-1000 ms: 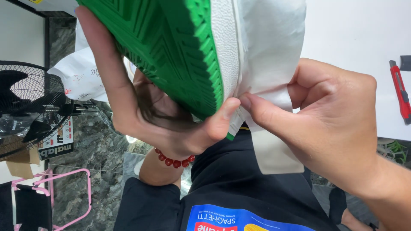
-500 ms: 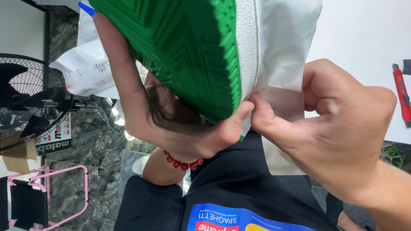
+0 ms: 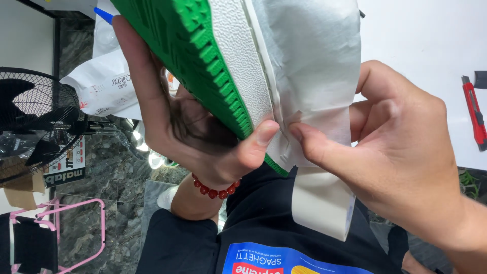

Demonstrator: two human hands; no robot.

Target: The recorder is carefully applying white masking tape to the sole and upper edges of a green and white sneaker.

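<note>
A sneaker with a green ridged sole (image 3: 177, 40) and a white pebbled midsole is held up close to the camera, its upper wrapped in white masking tape (image 3: 309, 56). My left hand (image 3: 203, 137) grips the shoe from underneath, thumb pressed on the sole's edge; a red bead bracelet (image 3: 215, 190) circles that wrist. My right hand (image 3: 401, 152) pinches the tape against the shoe's edge right beside the left thumb. A roll of white tape (image 3: 324, 203) hangs below the right hand's fingers, its strip running up onto the shoe.
A red utility knife (image 3: 476, 114) lies on the white table (image 3: 421, 35) at right. A black fan (image 3: 35, 122) stands at left, above a pink metal frame (image 3: 76, 228). A white plastic bag (image 3: 104, 83) sits behind the shoe. Below are my black-clad legs and dark stone floor.
The shoe and both hands have shifted slightly right and closer to the camera. The right thumb has pressed the tape nearer to the left thumb.
</note>
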